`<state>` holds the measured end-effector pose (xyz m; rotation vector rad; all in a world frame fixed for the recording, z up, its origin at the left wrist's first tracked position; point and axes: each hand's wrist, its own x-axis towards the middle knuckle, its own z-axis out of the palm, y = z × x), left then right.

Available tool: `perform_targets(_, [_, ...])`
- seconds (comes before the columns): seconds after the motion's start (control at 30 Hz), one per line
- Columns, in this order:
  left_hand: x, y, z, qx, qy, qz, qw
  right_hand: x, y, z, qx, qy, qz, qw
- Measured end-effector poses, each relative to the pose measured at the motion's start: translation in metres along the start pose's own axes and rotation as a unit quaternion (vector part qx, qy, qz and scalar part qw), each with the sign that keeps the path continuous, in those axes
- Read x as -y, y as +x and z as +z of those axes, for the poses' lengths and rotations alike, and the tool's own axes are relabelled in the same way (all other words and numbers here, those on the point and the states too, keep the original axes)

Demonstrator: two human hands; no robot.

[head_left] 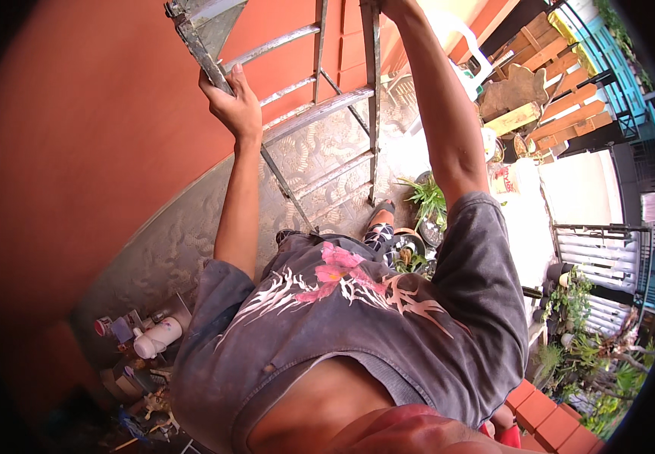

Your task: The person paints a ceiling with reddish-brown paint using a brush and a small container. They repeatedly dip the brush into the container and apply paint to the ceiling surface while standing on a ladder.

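A worn metal stepladder (pixel 320 115) with paint-stained rungs stands in front of me, its legs reaching the patterned floor. My left hand (pixel 235 107) is closed around its left side rail near the top, the thumb lying along the edge. Over on the right, my arm stretches up to the other rail, where my right hand (pixel 397 6) meets it at the picture's upper edge. Most of that hand is cut off, but it appears wrapped on the rail. The top of the ladder also runs out of view.
An orange wall (pixel 93 151) rises close on the left. A white jug-like container (pixel 157 337) lies among clutter at lower left. Potted plants (pixel 427 200) stand by my feet. Wooden planks (pixel 562 98), a white chair (pixel 473 57) and a white railing (pixel 598 257) are at right.
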<state>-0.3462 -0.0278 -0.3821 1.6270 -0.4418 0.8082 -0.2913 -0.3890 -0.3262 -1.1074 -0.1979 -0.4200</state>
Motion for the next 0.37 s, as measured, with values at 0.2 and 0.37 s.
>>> perform_targets(0.2, [0.009, 0.002, 0.011, -0.076, 0.084, -0.007, 0.994, -0.057, -0.150, 0.012, -0.062, -0.181, 0.026, 0.981])
perform_targets(0.37, [0.011, 0.002, 0.003, -0.118, 0.138, -0.069, 0.981, -0.074, -0.171, 0.016, -0.050, -0.260, -0.012, 0.964])
